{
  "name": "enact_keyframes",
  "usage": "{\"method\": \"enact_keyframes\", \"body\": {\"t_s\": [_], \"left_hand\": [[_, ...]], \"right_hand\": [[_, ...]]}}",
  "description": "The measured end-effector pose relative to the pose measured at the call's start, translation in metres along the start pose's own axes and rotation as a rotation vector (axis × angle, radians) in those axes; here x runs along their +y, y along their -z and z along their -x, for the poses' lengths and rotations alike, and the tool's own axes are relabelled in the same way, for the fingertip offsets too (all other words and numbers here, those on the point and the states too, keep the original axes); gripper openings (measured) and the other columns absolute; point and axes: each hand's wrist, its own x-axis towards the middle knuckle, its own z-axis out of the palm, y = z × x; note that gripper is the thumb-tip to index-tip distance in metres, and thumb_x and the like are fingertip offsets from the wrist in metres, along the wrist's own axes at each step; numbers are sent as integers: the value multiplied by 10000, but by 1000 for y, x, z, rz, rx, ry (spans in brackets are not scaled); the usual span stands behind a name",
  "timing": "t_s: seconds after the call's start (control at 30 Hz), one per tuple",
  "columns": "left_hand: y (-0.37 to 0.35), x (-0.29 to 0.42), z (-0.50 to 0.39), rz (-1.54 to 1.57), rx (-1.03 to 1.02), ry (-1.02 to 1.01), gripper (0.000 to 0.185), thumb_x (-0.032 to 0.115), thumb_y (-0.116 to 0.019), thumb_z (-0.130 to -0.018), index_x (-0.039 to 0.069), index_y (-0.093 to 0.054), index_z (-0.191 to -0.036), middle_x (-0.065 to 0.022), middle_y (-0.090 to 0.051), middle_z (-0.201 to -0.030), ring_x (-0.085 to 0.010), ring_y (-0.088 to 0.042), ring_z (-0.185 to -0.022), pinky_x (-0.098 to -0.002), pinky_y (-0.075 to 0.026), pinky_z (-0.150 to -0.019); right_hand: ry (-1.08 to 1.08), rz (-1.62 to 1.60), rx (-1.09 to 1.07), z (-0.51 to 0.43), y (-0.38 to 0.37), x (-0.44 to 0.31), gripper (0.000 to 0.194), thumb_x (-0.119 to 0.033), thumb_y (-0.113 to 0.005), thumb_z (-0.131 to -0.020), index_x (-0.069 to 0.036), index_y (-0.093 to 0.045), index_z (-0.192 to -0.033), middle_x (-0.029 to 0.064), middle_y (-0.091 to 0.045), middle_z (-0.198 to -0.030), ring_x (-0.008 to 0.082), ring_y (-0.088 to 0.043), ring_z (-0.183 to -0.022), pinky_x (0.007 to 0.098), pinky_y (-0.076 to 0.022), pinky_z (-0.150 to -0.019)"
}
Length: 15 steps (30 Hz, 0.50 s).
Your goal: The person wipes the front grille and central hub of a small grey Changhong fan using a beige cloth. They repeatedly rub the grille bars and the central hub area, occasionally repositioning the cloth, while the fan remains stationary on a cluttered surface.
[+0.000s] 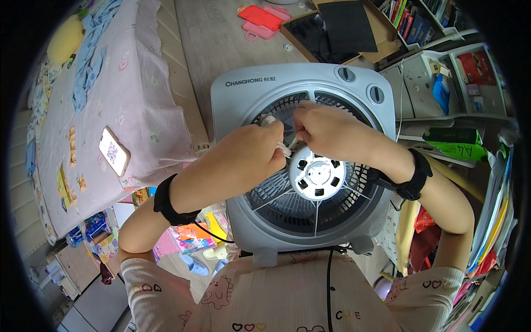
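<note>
A grey Changhong box fan (244, 97) lies before me with its round front open, showing dark blades and a white slotted hub (317, 174). My left hand (269, 145) is closed on a white cloth (268, 120), which sticks out above the fist and below it near the hub. My right hand (309, 122) is just to the right, over the upper part of the opening, with its fingers pinched on a thin end of whitish cloth just above the hub. Both hands partly cover the blades behind them. Two control knobs (346, 74) sit at the fan's upper right.
At left, a bed with a pink sheet (145, 91) bears a lit phone (114, 151). An open cardboard box (303, 37) lies on the floor beyond the fan. White shelves (415, 89) and upright folders (493, 207) stand at right. A black cable (330, 286) hangs down my front.
</note>
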Motion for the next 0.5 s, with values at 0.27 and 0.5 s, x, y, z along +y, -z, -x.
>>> {"method": "enact_keyframes", "body": {"t_s": [0.27,0.5], "left_hand": [[-15,3,-8,-153,102,-100,216,162,-688,-918,-25,-581,-916,-211,-670,-801,-420,-654,-777,-490,-495,-682],[-12,8,-9,-191,51,-54,186,136,-653,-936,-26,-565,-958,-211,-663,-783,-405,-654,-759,-462,-502,-678]], "right_hand": [[68,-102,74,12,2,2,97,16,-528,-936,46,-512,-1026,195,-521,-1049,391,-564,-973,445,-460,-864],[81,-121,44,11,5,5,91,-25,-553,-968,45,-520,-1015,188,-528,-1048,388,-575,-954,447,-463,-855]]}}
